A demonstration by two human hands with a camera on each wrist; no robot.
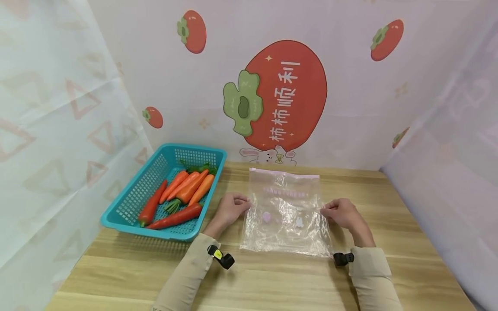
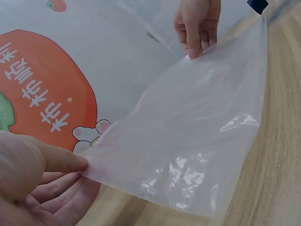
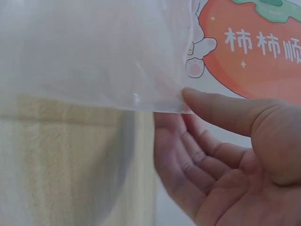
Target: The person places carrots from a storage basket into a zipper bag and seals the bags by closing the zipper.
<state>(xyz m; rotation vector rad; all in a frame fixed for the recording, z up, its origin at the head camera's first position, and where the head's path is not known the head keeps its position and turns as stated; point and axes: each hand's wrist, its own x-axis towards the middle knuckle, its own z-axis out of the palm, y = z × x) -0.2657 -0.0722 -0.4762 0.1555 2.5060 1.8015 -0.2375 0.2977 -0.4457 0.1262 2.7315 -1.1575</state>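
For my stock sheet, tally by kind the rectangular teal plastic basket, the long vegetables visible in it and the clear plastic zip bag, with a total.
Rectangular teal plastic basket: 1
Long red peppers with green stems: 2
Tapered orange to red-orange carrots: 4
Clear plastic zip bag: 1
Total visible: 8
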